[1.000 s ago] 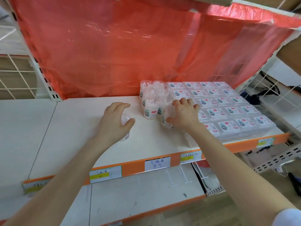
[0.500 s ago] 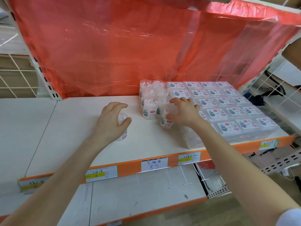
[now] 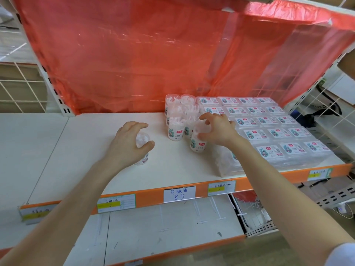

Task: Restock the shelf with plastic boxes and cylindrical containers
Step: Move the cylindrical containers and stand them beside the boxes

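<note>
Evidently left hand (image 3: 129, 144) grip clamps a clear labelled container (image 3: 142, 140), right hand (image 3: 218, 131) grip a second container (image 3: 197, 147).

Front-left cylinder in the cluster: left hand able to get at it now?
Likely not yet. The shelf between left hand and front-left cylinder is bare, but that hand grips another cylinder.

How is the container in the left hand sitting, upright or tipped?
Upright: the container stands base-down on the shelf, lid up, held by the left hand.
</note>
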A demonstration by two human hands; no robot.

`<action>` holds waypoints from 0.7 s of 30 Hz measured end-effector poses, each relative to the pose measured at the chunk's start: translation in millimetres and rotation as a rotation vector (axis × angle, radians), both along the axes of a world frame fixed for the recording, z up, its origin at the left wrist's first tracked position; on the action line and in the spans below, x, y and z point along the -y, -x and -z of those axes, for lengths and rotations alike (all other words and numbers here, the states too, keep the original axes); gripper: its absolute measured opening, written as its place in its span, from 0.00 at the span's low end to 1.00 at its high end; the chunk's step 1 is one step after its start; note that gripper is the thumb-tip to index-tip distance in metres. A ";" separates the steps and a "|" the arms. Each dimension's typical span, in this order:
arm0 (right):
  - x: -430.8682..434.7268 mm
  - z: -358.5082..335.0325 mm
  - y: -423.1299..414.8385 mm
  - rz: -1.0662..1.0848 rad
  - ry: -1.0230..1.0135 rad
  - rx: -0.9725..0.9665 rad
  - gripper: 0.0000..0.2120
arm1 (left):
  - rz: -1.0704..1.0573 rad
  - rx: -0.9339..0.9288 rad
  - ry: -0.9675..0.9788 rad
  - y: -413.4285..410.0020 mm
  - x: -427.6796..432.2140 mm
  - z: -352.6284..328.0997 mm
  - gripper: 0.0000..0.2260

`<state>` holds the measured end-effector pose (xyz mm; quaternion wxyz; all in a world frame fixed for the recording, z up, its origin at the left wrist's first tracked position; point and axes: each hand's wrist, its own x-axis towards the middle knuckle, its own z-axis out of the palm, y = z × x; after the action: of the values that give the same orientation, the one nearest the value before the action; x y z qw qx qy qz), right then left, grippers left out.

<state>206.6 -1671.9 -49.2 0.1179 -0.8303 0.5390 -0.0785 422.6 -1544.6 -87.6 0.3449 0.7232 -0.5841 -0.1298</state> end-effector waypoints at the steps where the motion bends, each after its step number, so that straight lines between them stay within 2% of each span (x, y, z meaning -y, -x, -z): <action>1: 0.5 -0.3 0.9 -0.002 0.002 -0.001 0.27 | 0.002 0.000 -0.009 -0.1 -0.2 -0.2 0.22; 9: 2.2 1.0 5.3 -0.025 -0.008 0.010 0.27 | -0.006 0.007 -0.037 3.2 1.1 -0.1 0.24; 14: 9.0 -3.0 15.2 -0.008 -0.036 0.165 0.23 | 0.023 -0.024 0.029 15.5 8.6 -4.7 0.25; 21: 17.7 -0.4 34.7 0.037 0.010 0.197 0.21 | 0.134 -0.074 0.065 52.9 32.1 -4.8 0.26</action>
<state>172.0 -1689.6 -48.8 0.1647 -0.8090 0.5398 -0.1645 369.7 -1576.7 -82.7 0.3803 0.6656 -0.6219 -0.1602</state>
